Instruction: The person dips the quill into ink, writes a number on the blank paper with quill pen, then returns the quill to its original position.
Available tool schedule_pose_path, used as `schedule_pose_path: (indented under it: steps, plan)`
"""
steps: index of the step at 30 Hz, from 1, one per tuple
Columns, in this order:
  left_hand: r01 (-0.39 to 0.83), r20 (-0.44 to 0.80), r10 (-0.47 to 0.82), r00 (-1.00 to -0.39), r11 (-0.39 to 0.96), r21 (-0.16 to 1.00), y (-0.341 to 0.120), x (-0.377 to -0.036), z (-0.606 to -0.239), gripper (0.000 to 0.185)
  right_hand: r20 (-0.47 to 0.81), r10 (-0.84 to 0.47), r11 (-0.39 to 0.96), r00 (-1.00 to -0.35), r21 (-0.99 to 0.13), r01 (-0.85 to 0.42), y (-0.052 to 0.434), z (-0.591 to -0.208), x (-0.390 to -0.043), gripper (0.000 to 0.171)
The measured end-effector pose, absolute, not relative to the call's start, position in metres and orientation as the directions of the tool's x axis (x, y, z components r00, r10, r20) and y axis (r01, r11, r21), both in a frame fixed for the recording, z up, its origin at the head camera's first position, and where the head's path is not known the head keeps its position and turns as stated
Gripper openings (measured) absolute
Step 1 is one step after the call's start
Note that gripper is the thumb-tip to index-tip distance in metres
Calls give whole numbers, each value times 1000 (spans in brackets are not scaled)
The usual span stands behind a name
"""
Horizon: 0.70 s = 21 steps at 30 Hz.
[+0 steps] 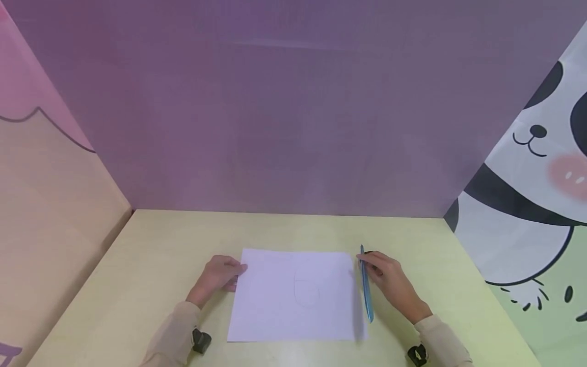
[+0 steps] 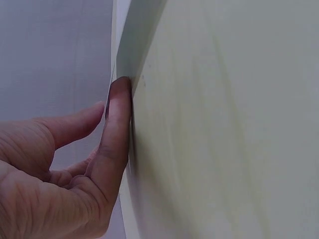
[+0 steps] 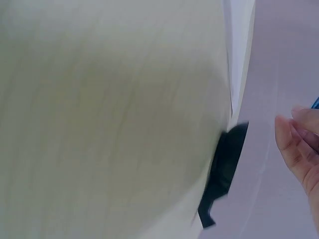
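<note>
A white sheet of paper [image 1: 270, 311] lies on the table, with a faint pencil-like outline near its middle. At its left edge my left hand [image 1: 220, 272] pinches the sheet, thumb on top and fingers underneath. The left wrist view shows the left hand [image 2: 75, 174] with the paper's thin edge between thumb and fingers. Beside the sheet's right edge, my right hand [image 1: 385, 275] holds a slim blue ruler [image 1: 367, 298] near its far end, seen almost edge-on. In the right wrist view, the right hand [image 3: 304, 149] is partly cut off and only a bit of the ruler [image 3: 315, 103] shows.
A dark flat object [image 3: 224, 169] lies on the table near the right hand. The pale wooden table [image 1: 183, 229] meets a purple wall panel [image 1: 293, 127] at the back. Printed panels stand at both sides, the right one with a panda [image 1: 527, 178].
</note>
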<state>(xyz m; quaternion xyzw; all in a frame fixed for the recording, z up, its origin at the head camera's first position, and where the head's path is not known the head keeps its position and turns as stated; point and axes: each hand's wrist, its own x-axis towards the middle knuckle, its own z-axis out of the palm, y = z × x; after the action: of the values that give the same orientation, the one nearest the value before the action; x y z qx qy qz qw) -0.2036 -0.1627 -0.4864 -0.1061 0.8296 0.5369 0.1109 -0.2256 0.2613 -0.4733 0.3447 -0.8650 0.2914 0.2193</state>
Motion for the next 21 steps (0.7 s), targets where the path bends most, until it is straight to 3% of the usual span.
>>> schedule_pose_path:
  steps: [13,21]
  plan:
    - [-295,-295,-65,-953,410,863,-166,-205,-486,33,592,-561,613,-578,-172,-771,292,-465,-229,46]
    - [-288,-290,-59,-955,406,867,-166,-205,-486,35,574,-574,617,-583,-164,-769,300,-467,-232,43]
